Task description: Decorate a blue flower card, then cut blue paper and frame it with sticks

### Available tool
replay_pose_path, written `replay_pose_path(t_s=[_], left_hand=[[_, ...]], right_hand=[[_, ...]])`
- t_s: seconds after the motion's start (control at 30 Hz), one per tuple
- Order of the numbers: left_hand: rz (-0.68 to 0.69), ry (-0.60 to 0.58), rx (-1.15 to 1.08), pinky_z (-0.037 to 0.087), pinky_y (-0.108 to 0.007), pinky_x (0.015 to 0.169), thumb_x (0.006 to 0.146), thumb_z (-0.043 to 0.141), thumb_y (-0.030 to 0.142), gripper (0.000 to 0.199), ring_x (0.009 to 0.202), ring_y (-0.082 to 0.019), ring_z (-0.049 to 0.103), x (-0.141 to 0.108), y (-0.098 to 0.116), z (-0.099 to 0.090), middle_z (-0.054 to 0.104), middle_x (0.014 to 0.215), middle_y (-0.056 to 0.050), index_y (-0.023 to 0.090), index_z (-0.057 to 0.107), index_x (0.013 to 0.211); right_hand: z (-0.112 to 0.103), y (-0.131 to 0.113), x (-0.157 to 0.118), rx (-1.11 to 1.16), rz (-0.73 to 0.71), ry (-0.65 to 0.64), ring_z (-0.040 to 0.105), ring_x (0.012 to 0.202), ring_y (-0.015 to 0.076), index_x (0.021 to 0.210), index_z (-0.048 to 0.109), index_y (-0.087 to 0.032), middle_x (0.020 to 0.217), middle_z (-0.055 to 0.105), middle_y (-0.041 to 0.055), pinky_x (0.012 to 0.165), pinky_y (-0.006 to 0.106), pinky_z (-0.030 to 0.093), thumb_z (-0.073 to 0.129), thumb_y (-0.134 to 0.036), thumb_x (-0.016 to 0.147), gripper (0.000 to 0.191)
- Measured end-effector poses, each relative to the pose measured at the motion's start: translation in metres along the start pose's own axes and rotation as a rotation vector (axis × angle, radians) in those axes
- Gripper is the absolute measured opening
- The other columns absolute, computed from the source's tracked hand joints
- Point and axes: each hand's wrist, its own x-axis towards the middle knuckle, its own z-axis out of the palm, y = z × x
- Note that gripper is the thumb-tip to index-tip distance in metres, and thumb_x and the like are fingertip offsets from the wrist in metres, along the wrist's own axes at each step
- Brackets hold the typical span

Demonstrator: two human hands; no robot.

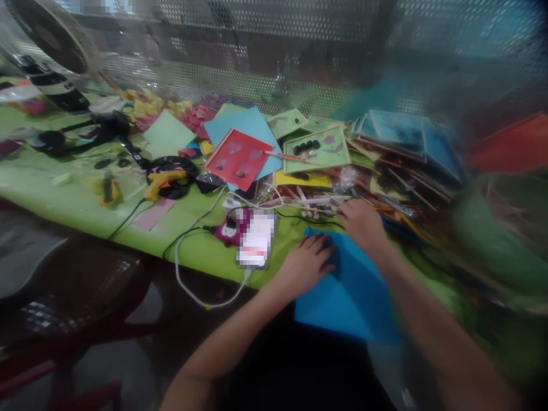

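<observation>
My left hand (314,257) lies with fingers spread on a blue sheet (355,291) at the table's front edge. My right hand (359,220) reaches past the far edge of that sheet, to a heap of thin sticks (312,201). Its fingertips are at the sticks and small pale round pieces; blur hides whether anything is between them. Behind the heap lie a red framed card (240,158) and a green framed card (319,149) with dark round pieces and a purple flower shape.
A lit phone (257,237) with a white cable (178,274) lies left of my hands. A yellow glue gun (165,181) rests farther left. Blue framed cards (396,134) are stacked at the back right, near a green rounded object (500,228). A fan (53,34) stands back left.
</observation>
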Motion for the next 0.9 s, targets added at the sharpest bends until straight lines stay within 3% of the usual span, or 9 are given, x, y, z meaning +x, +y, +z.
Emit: replay_pose_path(t_s=[0.17,0.33,0.67,0.9], left_hand=[[-0.023,-0.024,-0.029,0.043,-0.047,0.122,0.104,0.058,0.039,0.045,0.145,-0.03,0.05,0.0,0.001,-0.003,0.056,0.154,-0.014,0.019,0.061,0.144],[-0.082,-0.032,-0.069,0.052,-0.047,0.113,0.101,0.063,0.039,0.045,0.141,-0.032,0.052,0.001,0.004,-0.006,0.058,0.149,-0.014,0.018,0.062,0.141],[-0.156,-0.065,-0.065,0.055,-0.053,0.108,0.102,0.06,0.043,0.054,0.145,-0.037,0.049,0.001,0.007,-0.011,0.038,0.168,-0.016,0.022,0.051,0.151],[-0.149,-0.106,0.007,0.051,-0.048,0.114,0.106,0.052,0.047,0.059,0.15,-0.034,0.044,0.003,0.008,-0.01,0.037,0.171,-0.013,0.017,0.047,0.156]], right_hand=[[-0.026,0.032,-0.054,0.124,0.062,0.022,0.064,0.095,0.0288,0.097,0.077,-0.025,0.098,0.074,0.0093,0.086,0.044,0.049,0.055,-0.035,0.102,0.024],[-0.029,0.034,-0.096,0.135,0.085,0.014,0.064,0.091,0.028,0.097,0.078,-0.024,0.097,0.074,0.0101,0.083,0.043,0.051,0.049,-0.035,0.105,0.031],[-0.009,0.035,-0.098,0.099,0.037,0.016,0.064,0.089,0.0279,0.096,0.076,-0.025,0.095,0.075,0.0092,0.077,0.041,0.052,0.052,-0.028,0.102,0.026],[-0.008,0.03,-0.096,0.115,0.058,0.02,0.064,0.091,0.0278,0.103,0.078,-0.024,0.101,0.077,0.0084,0.08,0.041,0.053,0.049,-0.022,0.102,0.029]])
